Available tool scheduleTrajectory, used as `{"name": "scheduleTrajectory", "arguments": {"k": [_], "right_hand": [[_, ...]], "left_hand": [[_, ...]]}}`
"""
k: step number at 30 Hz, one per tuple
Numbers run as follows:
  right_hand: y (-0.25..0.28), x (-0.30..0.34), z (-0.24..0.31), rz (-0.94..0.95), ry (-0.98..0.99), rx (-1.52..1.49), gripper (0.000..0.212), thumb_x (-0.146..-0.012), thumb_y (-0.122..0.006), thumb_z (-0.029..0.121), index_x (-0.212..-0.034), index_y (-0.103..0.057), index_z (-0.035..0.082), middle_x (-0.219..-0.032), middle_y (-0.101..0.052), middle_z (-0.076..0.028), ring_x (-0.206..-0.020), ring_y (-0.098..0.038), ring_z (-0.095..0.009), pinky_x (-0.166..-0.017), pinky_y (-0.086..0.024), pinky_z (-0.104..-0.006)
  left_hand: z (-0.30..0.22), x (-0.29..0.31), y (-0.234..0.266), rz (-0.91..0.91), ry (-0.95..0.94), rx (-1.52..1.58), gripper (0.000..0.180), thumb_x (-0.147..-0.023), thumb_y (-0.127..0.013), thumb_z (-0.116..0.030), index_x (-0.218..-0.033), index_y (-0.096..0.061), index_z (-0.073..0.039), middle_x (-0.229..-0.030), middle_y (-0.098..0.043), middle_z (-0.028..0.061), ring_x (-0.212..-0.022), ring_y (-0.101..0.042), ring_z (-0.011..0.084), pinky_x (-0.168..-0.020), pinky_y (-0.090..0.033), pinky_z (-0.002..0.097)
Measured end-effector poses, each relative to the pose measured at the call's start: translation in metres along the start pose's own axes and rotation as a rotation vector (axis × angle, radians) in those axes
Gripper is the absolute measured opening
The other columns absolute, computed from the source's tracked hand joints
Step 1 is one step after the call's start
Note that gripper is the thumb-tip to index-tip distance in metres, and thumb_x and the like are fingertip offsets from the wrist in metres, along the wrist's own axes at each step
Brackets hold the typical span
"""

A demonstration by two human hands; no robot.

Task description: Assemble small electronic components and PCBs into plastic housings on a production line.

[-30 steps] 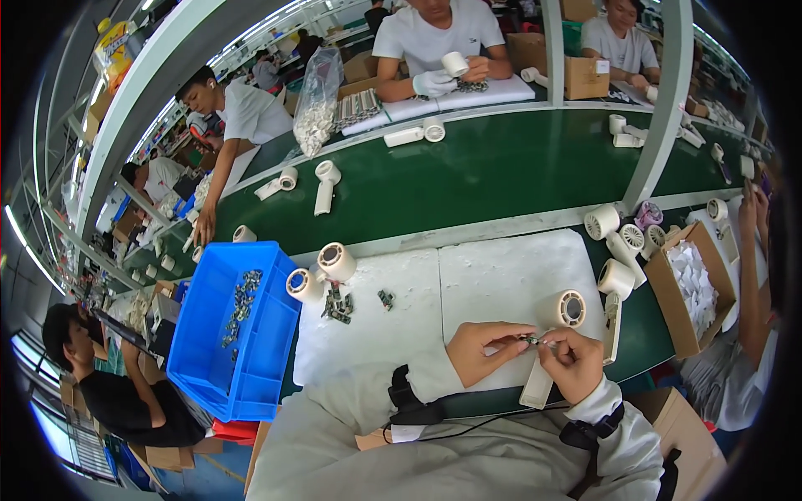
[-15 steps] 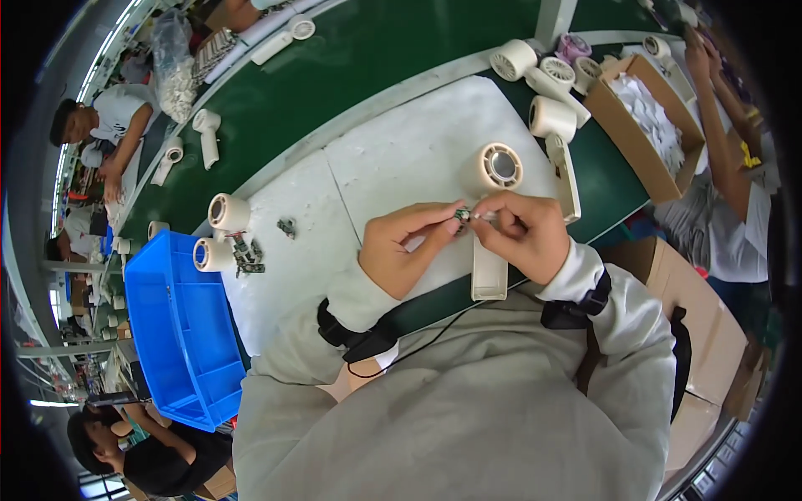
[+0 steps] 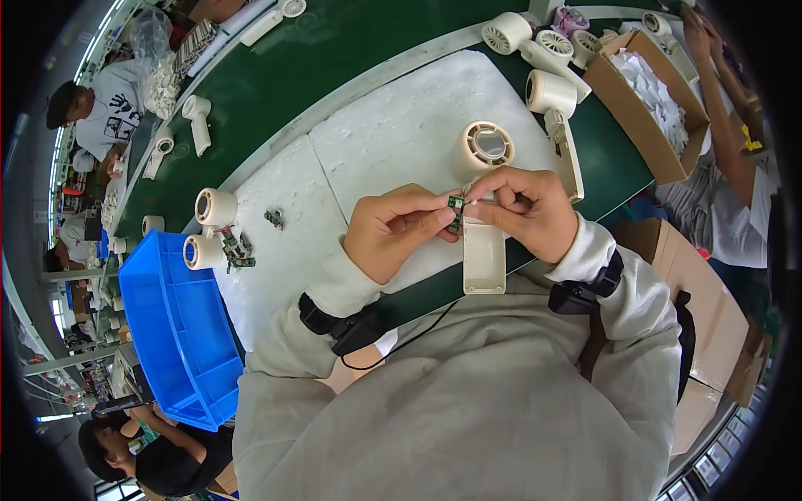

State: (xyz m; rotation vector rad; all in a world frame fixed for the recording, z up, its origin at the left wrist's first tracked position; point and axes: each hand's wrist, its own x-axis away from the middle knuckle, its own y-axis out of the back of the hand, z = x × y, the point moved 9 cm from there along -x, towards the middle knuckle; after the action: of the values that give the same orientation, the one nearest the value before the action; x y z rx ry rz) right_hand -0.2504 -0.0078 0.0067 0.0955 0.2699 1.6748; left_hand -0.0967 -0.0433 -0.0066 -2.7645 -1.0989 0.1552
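My left hand pinches a small green circuit board upright between thumb and fingertips. Against the board's right edge, my right hand is closed in a pinch on what looks like a thin wire with a small white end; the fingers hide most of it. Beneath my hands lies a cream handheld fan, its round head beyond them and its hollow handle toward me. Left of my hands, one loose circuit board and a small pile of circuit boards rest on the white foam sheet.
Two cream fan heads stand by the pile, beside a blue divided bin. Several fan bodies and a carton of white pieces are at the right. Co-workers sit at the left; another person's arms show far right.
My left hand has turned the circuit board so more of its green face shows. Both hands remain together over the fan. The whole view has shifted slightly.
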Motion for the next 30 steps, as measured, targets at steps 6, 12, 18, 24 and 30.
{"name": "scheduleTrajectory", "arguments": {"k": [6, 12, 18, 24, 30], "right_hand": [[-0.002, 0.001, -0.002, -0.004, 0.022, 0.036, 0.013, -0.091, -0.077, 0.007, -0.103, -0.072, 0.002, -0.061, -0.025, 0.009, -0.057, -0.025, -0.003, -0.052, -0.023, -0.024], [0.002, 0.001, -0.003, -0.034, 0.008, 0.064, 0.014, -0.091, -0.077, 0.006, -0.103, -0.072, 0.003, -0.061, -0.028, 0.007, -0.056, -0.026, -0.003, -0.052, -0.025, -0.0243], [0.008, 0.001, 0.014, -0.147, 0.151, 0.171, 0.018, -0.087, -0.078, 0.003, -0.104, -0.077, 0.005, -0.061, -0.04, 0.004, -0.053, -0.033, -0.005, -0.052, -0.028, -0.0257], [0.008, 0.004, 0.028, -0.127, 0.282, 0.233, 0.023, -0.084, -0.078, 0.003, -0.106, -0.08, 0.008, -0.07, -0.054, -0.002, -0.056, -0.044, -0.009, -0.052, -0.033, -0.0271], [0.002, 0.005, 0.031, -0.093, 0.342, 0.213, 0.021, -0.085, -0.076, 0.002, -0.105, -0.079, 0.007, -0.075, -0.054, -0.003, -0.06, -0.047, -0.01, -0.053, -0.036, -0.0275]], "left_hand": [[-0.005, 0.004, 0.002, -0.039, -0.024, -0.131, 0.026, -0.098, -0.063, 0.003, -0.123, -0.068, 0.004, -0.104, -0.068, 0.0151, -0.091, -0.072, 0.0233, -0.082, -0.061, 0.0339], [-0.005, -0.001, 0.001, -0.049, -0.001, -0.115, 0.025, -0.1, -0.062, 0.001, -0.124, -0.067, 0.004, -0.109, -0.067, 0.0139, -0.097, -0.071, 0.0221, -0.088, -0.061, 0.0329], [-0.007, -0.005, 0.001, -0.105, -0.055, -0.02, 0.025, -0.101, -0.061, -0.001, -0.125, -0.065, 0.005, -0.118, -0.067, 0.0141, -0.106, -0.069, 0.0226, -0.095, -0.06, 0.0349], [-0.003, -0.003, 0.003, -0.11, -0.024, 0.018, 0.026, -0.102, -0.059, -0.001, -0.127, -0.063, 0.006, -0.126, -0.065, 0.0153, -0.113, -0.066, 0.023, -0.097, -0.06, 0.0374], [-0.004, -0.001, 0.003, -0.165, -0.053, 0.042, 0.024, -0.1, -0.06, 0.001, -0.124, -0.064, 0.006, -0.124, -0.066, 0.0169, -0.111, -0.067, 0.0241, -0.093, -0.061, 0.0398]]}}
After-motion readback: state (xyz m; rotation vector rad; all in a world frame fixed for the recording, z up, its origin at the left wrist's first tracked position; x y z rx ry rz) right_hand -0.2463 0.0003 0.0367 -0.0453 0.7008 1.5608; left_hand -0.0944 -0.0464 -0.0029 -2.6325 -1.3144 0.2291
